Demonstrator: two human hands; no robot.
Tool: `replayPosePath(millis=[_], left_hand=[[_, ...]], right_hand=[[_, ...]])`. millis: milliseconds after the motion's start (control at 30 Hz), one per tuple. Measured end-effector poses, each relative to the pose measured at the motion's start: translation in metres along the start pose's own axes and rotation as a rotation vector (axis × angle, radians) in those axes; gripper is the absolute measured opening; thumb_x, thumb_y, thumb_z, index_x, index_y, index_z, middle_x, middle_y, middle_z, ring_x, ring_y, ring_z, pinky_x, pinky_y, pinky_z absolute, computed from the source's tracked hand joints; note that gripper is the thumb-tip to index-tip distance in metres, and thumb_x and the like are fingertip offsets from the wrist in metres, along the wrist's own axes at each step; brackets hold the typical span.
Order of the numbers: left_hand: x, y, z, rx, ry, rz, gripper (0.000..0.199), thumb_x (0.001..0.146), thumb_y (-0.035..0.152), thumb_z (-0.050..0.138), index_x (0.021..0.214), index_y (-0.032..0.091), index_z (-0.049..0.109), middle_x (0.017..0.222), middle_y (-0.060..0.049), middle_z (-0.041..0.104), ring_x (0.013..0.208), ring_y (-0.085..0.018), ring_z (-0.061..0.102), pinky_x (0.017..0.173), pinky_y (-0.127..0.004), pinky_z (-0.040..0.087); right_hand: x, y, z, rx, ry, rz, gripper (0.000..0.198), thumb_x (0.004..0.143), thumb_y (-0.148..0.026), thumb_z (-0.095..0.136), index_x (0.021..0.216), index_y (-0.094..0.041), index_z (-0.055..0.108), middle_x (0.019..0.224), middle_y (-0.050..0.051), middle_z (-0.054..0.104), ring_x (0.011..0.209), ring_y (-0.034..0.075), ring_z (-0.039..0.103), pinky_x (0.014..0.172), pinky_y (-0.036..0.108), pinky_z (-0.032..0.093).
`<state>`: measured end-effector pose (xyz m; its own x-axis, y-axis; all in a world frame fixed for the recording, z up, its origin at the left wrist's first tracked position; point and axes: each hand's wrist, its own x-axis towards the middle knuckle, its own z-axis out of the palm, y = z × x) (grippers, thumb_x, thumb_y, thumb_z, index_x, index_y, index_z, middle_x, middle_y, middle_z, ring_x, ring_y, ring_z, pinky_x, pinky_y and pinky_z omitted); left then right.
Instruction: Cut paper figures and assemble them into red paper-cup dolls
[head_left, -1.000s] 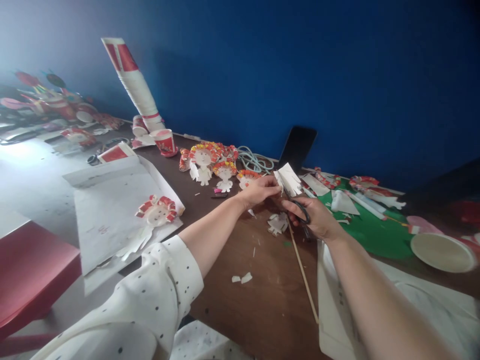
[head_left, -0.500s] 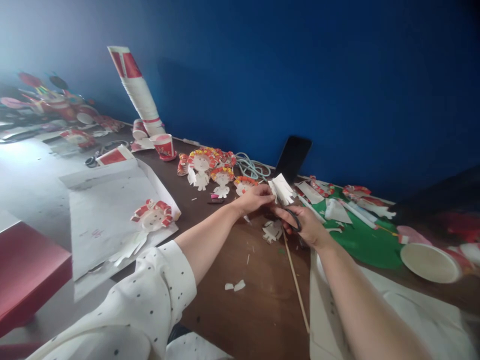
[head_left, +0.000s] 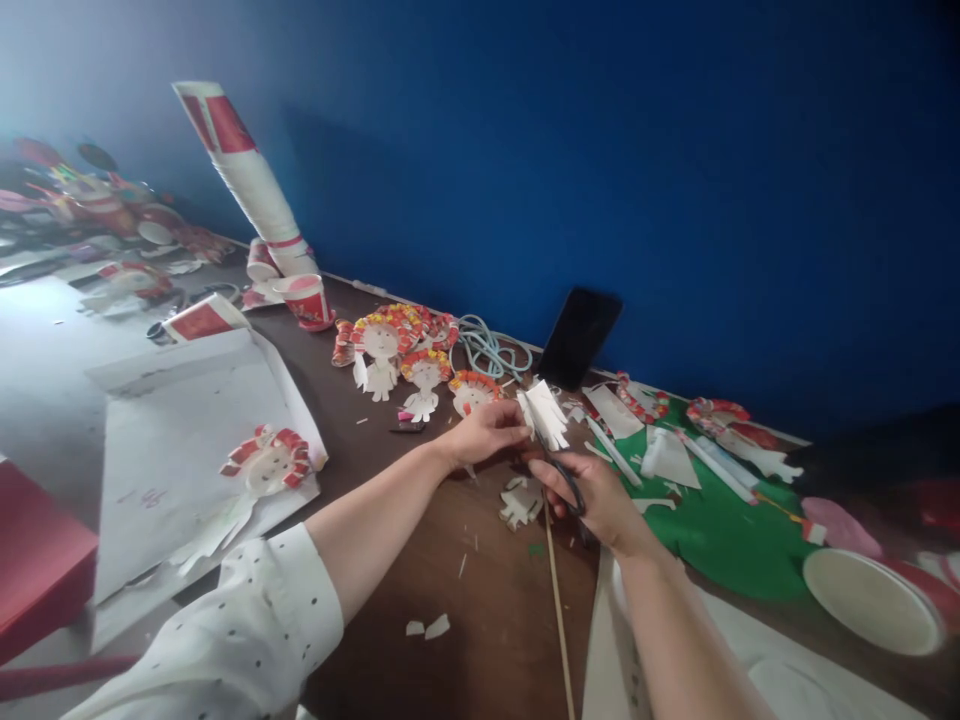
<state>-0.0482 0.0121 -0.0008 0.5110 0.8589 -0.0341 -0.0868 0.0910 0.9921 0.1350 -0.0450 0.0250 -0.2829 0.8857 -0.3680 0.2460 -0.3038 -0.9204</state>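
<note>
My left hand (head_left: 484,437) pinches a white paper cutout (head_left: 546,412) with a fringed edge, held above the brown table. In my right hand (head_left: 592,497) are dark-handled scissors (head_left: 571,484), the fingers through the loops; their blades sit at the paper, partly hidden by it. Just below the hands lies a small white paper doll body (head_left: 520,502). A thin wooden stick (head_left: 556,610) stretches from under my right hand toward me. Paper dolls with red and yellow curled hair (head_left: 426,375) lie beyond my left hand.
A black phone (head_left: 579,337) leans on the blue wall beside a coiled pale cord (head_left: 491,345). Left stand a tall stack of paper cups (head_left: 259,195) and a white sheet (head_left: 172,440) bearing a doll head (head_left: 268,466). Right lie a green sheet (head_left: 742,550) and a white bowl (head_left: 870,600).
The view has shifted, so most things appear slightly further left and lower. Both hands still hold the paper and scissors close together.
</note>
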Motion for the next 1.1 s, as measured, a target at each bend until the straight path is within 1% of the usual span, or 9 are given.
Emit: replayPosePath(millis=[67, 200, 500, 600, 700, 833, 933, 1000, 1100], left_hand=[[-0.001, -0.001, -0.001, 0.011, -0.005, -0.015, 0.033, 0.076, 0.045, 0.063, 0.077, 0.015, 0.050, 0.070, -0.001, 0.056, 0.066, -0.011, 0.052, 0.064, -0.024, 0.040], [-0.003, 0.001, -0.002, 0.060, -0.005, -0.023, 0.030, 0.078, 0.042, 0.061, 0.078, 0.014, 0.051, 0.073, -0.002, 0.056, 0.068, -0.011, 0.051, 0.064, -0.024, 0.039], [-0.006, 0.009, 0.001, -0.040, 0.003, -0.075, 0.034, 0.075, 0.045, 0.065, 0.075, 0.014, 0.050, 0.071, -0.001, 0.054, 0.067, -0.011, 0.051, 0.063, -0.024, 0.039], [-0.006, 0.009, 0.002, -0.106, 0.016, -0.121, 0.036, 0.074, 0.047, 0.065, 0.075, 0.014, 0.051, 0.070, -0.002, 0.056, 0.066, -0.011, 0.053, 0.062, -0.024, 0.039], [-0.006, 0.007, 0.003, -0.145, 0.035, -0.111, 0.037, 0.073, 0.047, 0.067, 0.074, 0.014, 0.051, 0.068, -0.001, 0.057, 0.064, -0.010, 0.054, 0.062, -0.024, 0.040], [-0.004, 0.000, 0.001, -0.174, 0.083, -0.074, 0.038, 0.069, 0.047, 0.070, 0.073, 0.014, 0.050, 0.065, 0.000, 0.057, 0.061, -0.010, 0.055, 0.061, -0.024, 0.042], [-0.001, -0.004, -0.001, -0.158, 0.154, -0.023, 0.038, 0.071, 0.049, 0.067, 0.074, 0.016, 0.047, 0.056, 0.004, 0.051, 0.045, -0.006, 0.043, 0.044, -0.019, 0.031], [0.000, -0.005, -0.001, -0.181, 0.234, 0.030, 0.037, 0.073, 0.049, 0.065, 0.074, 0.017, 0.047, 0.054, 0.005, 0.048, 0.041, -0.004, 0.037, 0.040, -0.018, 0.023], [0.002, -0.002, -0.001, -0.268, 0.362, 0.101, 0.036, 0.073, 0.047, 0.065, 0.074, 0.017, 0.045, 0.061, 0.004, 0.053, 0.040, -0.002, 0.035, 0.038, -0.018, 0.020]], right_hand=[[0.001, 0.001, 0.000, 0.023, -0.015, 0.018, 0.043, 0.072, -0.053, 0.067, 0.096, -0.017, 0.068, 0.052, -0.005, 0.052, 0.044, 0.008, 0.046, 0.044, 0.021, 0.037], [0.001, -0.002, 0.001, 0.053, -0.002, 0.079, 0.047, 0.070, -0.054, 0.069, 0.098, -0.016, 0.069, 0.052, -0.004, 0.052, 0.044, 0.008, 0.046, 0.043, 0.020, 0.036], [-0.001, -0.004, 0.007, 0.080, 0.010, 0.145, 0.052, 0.066, -0.057, 0.069, 0.100, -0.017, 0.070, 0.056, -0.003, 0.054, 0.045, 0.009, 0.047, 0.044, 0.022, 0.040], [0.000, 0.001, 0.009, 0.051, -0.002, 0.099, 0.049, 0.070, -0.054, 0.067, 0.105, -0.020, 0.070, 0.063, -0.001, 0.059, 0.048, 0.010, 0.047, 0.046, 0.023, 0.041], [0.001, 0.004, 0.010, -0.004, -0.001, 0.039, 0.047, 0.074, -0.051, 0.065, 0.109, -0.021, 0.069, 0.063, 0.000, 0.060, 0.049, 0.011, 0.047, 0.046, 0.023, 0.040], [0.003, 0.005, 0.011, -0.120, 0.010, -0.116, 0.041, 0.077, -0.047, 0.063, 0.108, -0.022, 0.069, 0.067, 0.001, 0.064, 0.057, 0.015, 0.054, 0.052, 0.025, 0.042], [0.002, 0.003, 0.012, -0.198, 0.006, -0.199, 0.039, 0.078, -0.045, 0.062, 0.108, -0.022, 0.070, 0.071, 0.001, 0.066, 0.063, 0.017, 0.057, 0.057, 0.025, 0.044], [0.001, 0.001, 0.015, -0.226, 0.016, -0.205, 0.040, 0.077, -0.045, 0.063, 0.109, -0.021, 0.069, 0.067, 0.000, 0.064, 0.061, 0.017, 0.056, 0.055, 0.025, 0.044], [0.000, 0.000, 0.019, -0.247, 0.042, -0.220, 0.041, 0.076, -0.044, 0.064, 0.107, -0.019, 0.070, 0.064, 0.001, 0.064, 0.062, 0.018, 0.057, 0.053, 0.026, 0.044]])
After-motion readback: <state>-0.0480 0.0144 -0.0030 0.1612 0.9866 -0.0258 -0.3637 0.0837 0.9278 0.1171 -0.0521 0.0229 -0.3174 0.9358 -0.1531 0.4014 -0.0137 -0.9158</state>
